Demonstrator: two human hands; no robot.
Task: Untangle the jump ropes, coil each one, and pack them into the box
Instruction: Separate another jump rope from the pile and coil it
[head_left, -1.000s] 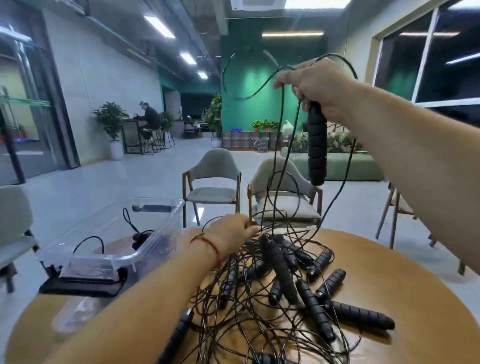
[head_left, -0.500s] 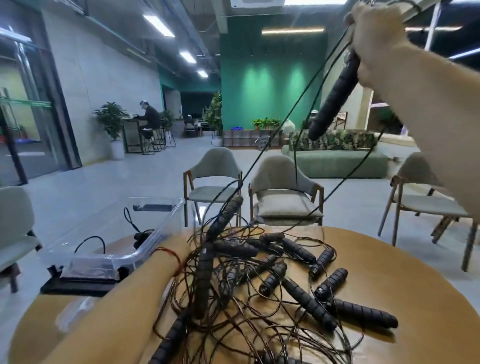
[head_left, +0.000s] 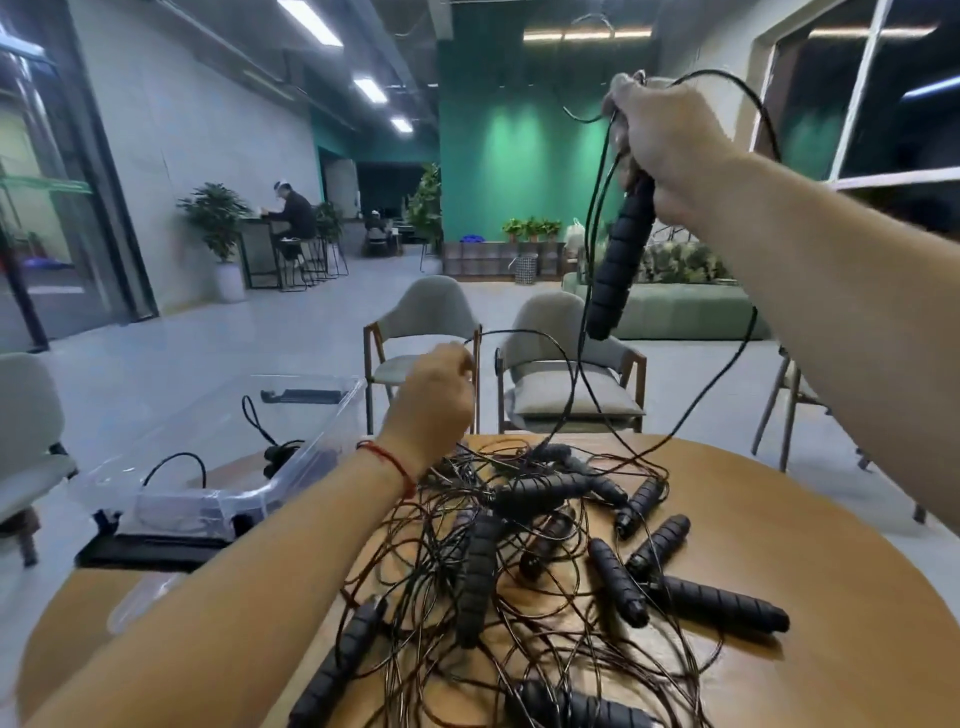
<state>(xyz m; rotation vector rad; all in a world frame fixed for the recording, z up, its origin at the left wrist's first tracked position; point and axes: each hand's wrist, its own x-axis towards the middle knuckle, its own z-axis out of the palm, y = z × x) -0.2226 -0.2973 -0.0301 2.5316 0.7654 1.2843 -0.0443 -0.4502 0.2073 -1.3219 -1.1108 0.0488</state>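
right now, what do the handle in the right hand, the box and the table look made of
Handle: black foam or soft rubber, matte, by its ribbed, dull surface.
Box: clear plastic, glossy; you see through its walls.
Table: wood or wood veneer, satin sheen, with faint grain and a warm brown tone.

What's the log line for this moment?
right hand: grips raised handle | left hand: pinches cord | jump-rope pile: tangled on table | clear box: beside pile

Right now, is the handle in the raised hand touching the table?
Apart. The head view shows the handle hanging from the right hand, well above the table.
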